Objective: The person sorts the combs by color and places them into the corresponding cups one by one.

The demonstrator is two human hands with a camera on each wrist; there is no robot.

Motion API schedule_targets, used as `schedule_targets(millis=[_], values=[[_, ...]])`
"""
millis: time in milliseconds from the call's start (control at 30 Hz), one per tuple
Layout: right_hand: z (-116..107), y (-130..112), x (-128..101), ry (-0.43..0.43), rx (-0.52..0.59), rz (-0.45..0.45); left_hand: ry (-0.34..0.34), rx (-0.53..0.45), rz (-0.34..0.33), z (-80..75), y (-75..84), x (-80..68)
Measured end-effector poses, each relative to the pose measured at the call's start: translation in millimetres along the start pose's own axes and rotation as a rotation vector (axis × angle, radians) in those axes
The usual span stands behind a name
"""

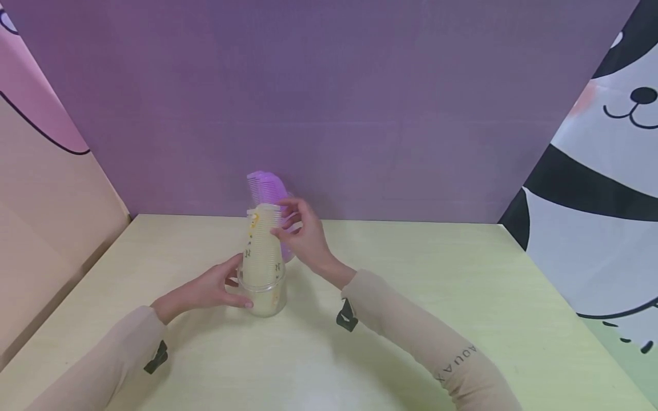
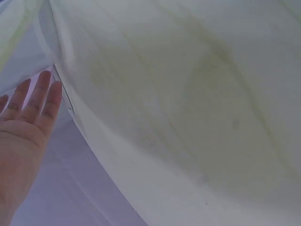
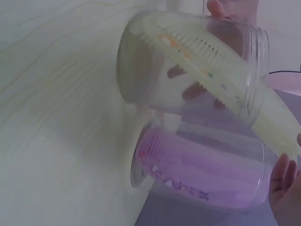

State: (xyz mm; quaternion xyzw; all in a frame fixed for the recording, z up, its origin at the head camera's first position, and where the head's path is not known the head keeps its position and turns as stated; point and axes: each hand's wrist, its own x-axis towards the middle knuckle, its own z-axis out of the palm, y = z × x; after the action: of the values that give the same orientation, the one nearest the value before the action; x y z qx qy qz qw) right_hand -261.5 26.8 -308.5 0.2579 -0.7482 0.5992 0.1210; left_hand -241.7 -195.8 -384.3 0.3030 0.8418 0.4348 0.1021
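A clear plastic cup (image 1: pixel 265 298) stands on the pale table and holds a bundle of yellow combs (image 1: pixel 262 245) standing upright. My left hand (image 1: pixel 216 285) grips the cup low down, thumb in front and fingers behind. My right hand (image 1: pixel 303 234) pinches the upper ends of the yellow combs. Just behind stands a second clear cup (image 3: pixel 141 170) with purple combs (image 1: pixel 267 185). In the right wrist view the yellow combs (image 3: pixel 211 70) lie in their cup (image 3: pixel 136 56) above the purple combs (image 3: pixel 202 165), and the right hand (image 3: pixel 284 188) shows at the lower right. The left wrist view shows only the left hand (image 2: pixel 23 122) and the tabletop.
The pale yellow-green table (image 1: pixel 437 285) is boxed in by a purple back wall (image 1: pixel 334 103), a pink and tan panel (image 1: pixel 41 188) at the left and a panda-print panel (image 1: pixel 601 200) at the right.
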Motion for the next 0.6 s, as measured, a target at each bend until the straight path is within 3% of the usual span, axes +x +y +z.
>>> schedule_targets(millis=[233,433,600], values=[[-27.7,18.6,3.0,-0.026,-0.078,0.046,0.008,0.048,-0.026,-2.9,-2.3,-3.3],[-68.8,26.4,-1.3,-0.004,-0.134,0.082,0.03,0.101,-0.072,-12.9,-3.8,-12.0],[-107.5,32.8,-6.6,0.009,-0.227,0.109,0.07,0.179,-0.066,-23.1,-6.8,-22.5]])
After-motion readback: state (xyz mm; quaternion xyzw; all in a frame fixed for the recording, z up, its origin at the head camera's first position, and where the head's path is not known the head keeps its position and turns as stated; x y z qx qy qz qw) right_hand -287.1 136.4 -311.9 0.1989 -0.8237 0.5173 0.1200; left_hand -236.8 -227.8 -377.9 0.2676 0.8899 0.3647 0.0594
